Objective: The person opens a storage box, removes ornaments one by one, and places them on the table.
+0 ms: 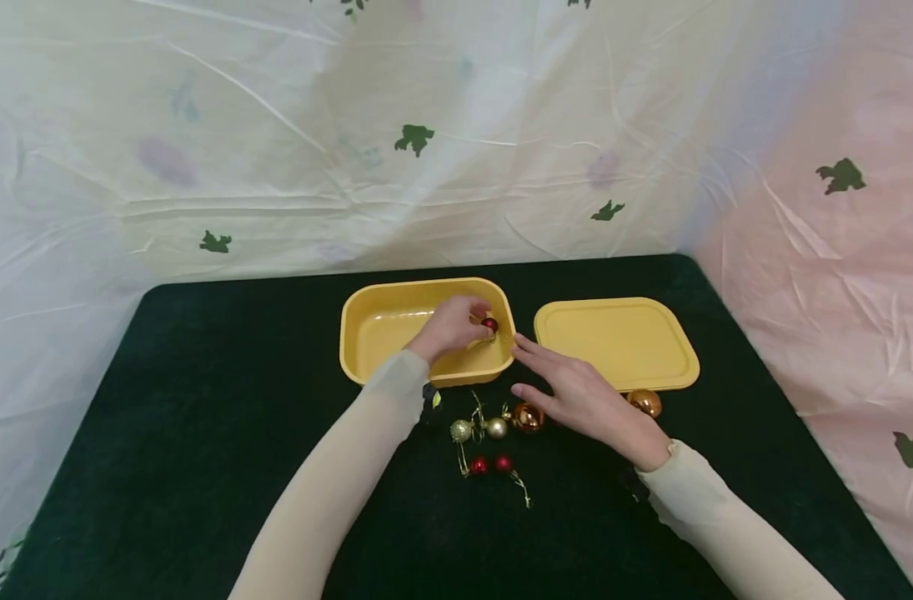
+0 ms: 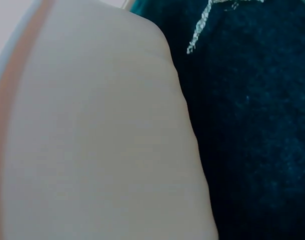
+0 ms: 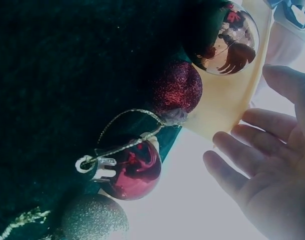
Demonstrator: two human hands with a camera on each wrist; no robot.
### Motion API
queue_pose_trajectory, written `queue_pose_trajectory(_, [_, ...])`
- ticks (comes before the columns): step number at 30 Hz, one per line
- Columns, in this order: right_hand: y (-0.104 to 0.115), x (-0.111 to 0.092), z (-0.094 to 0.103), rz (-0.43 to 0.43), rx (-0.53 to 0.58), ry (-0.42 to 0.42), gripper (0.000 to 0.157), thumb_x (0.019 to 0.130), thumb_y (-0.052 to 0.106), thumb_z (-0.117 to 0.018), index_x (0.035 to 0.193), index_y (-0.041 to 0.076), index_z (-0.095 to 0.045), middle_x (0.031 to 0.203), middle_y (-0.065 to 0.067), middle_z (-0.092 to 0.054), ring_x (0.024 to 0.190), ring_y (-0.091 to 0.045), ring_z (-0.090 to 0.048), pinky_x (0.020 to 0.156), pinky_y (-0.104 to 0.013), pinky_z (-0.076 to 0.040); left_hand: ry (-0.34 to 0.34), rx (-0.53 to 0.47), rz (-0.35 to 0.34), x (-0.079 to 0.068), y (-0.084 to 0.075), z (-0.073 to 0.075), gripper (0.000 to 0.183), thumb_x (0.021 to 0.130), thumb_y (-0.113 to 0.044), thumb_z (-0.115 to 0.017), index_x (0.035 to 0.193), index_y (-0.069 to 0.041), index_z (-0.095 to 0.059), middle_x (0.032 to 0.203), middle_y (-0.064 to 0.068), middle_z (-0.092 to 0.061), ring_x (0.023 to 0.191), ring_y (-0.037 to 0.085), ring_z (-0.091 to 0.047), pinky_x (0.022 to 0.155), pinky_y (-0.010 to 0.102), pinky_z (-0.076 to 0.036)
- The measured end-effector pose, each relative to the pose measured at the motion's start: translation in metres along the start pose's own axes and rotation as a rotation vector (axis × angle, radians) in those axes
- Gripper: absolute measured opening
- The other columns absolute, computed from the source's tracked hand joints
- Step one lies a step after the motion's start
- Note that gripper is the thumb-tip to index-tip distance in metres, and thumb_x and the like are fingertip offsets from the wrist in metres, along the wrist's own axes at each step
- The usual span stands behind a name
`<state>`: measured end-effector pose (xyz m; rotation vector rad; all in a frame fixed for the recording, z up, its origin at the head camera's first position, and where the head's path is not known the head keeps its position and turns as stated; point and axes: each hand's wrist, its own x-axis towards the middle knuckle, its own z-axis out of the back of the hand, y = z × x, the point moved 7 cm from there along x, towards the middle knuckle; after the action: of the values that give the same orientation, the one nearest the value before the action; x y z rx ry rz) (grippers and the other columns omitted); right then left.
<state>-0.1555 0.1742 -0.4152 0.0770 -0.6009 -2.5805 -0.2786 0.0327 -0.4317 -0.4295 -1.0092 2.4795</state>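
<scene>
My left hand (image 1: pixel 454 323) is inside the yellow box (image 1: pixel 353 342), near its right end. Its thumb and fingers pinch a small dark red bauble (image 1: pixel 489 323) with a gold cord. At the box's right corner, my right hand (image 1: pixel 576 392) extends its fingers, the tips by the rim. In the right wrist view this hand (image 3: pixel 272 165) holds nothing, and beyond it lie a glittery red bauble (image 3: pixel 180 87), a shiny red bauble (image 3: pixel 135 172) and a copper bauble (image 3: pixel 232 45). The left wrist view shows mostly a pale sleeve (image 2: pixel 102 130).
A yellow lid (image 1: pixel 614 342) lies flat right of the box, with a copper bauble (image 1: pixel 644 403) at its front edge. Before the box are another copper bauble (image 1: pixel 529 417), two gold ones (image 1: pixel 496 428) and two red ones (image 1: pixel 479 465). A dark cloth (image 1: pixel 201 442) covers the table.
</scene>
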Motion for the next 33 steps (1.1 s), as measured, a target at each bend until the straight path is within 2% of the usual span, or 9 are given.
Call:
queue_pose_trajectory(7, [0.002,0.002,0.0,0.011,-0.001,0.0,0.061,0.104,0.04,-0.064,0.153,0.008,-0.051,0.166,-0.009,-0.035,0.144,-0.032,-0.046,0.11,-0.055,-0.046,0.008,0.103,-0.016,0.002,-0.005,0.001,0.028,0.097,-0.013,-0.073,0.123,-0.003,-0.074,0.114,0.01,-0.074,0.096,0.022,-0.062,0.091,0.033,-0.052])
queue_pose_trajectory(13, [0.004,0.003,0.001,0.024,0.003,-0.007,0.06,0.104,0.04,-0.064,0.153,0.008,-0.051,0.166,-0.008,-0.035,0.143,-0.031,-0.047,0.109,-0.054,-0.046,-0.009,0.138,-0.015,0.004,-0.005,0.001,0.019,0.097,-0.013,-0.074,0.113,-0.006,-0.078,0.105,0.005,-0.077,0.092,0.018,-0.061,0.09,0.03,-0.051])
queue_pose_trajectory(20, [0.003,0.004,-0.001,0.022,0.001,0.0,0.06,0.104,0.04,-0.064,0.153,0.008,-0.05,0.166,-0.009,-0.034,0.144,-0.031,-0.046,0.11,-0.054,-0.046,-0.042,0.122,0.003,0.001,-0.002,0.005,0.016,0.097,-0.012,-0.074,0.11,-0.005,-0.079,0.104,0.006,-0.078,0.09,0.019,-0.061,0.085,0.03,-0.051])
queue_pose_trajectory(25, [0.003,0.002,0.0,0.021,-0.001,-0.001,0.061,0.103,0.038,-0.066,0.153,0.007,-0.051,0.165,-0.009,-0.035,0.144,-0.032,-0.047,0.11,-0.054,-0.046,-0.076,0.106,0.022,-0.004,0.003,0.011,0.019,0.097,-0.014,-0.073,0.113,-0.006,-0.079,0.105,0.005,-0.077,0.092,0.018,-0.061,0.087,0.03,-0.051])
queue_pose_trajectory(33, [0.001,0.001,0.002,0.013,-0.012,-0.005,0.061,0.102,0.038,-0.067,0.152,0.007,-0.052,0.164,-0.01,-0.037,0.14,-0.032,-0.051,0.108,-0.054,-0.047,-0.098,0.014,-0.041,-0.018,-0.005,0.022,0.026,0.097,-0.012,-0.073,0.121,-0.003,-0.076,0.109,0.008,-0.077,0.096,0.018,-0.068,0.085,0.03,-0.054])
